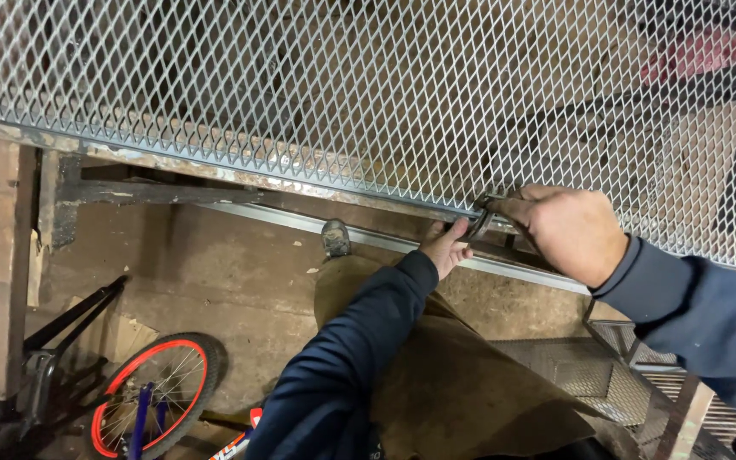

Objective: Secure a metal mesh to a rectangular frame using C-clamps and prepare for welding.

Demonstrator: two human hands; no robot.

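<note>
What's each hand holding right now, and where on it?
Both hands meet at a small metal clamp on the mesh panel's lower edge. Right hand grips its upper part; left hand touches it from below.

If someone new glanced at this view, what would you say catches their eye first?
First the expanded metal mesh sheet filling the top of the view. At its lower edge, right of centre, the right hand and left hand meet at a small metal tool. At bottom left lies a bicycle wheel with a red rim.
</note>
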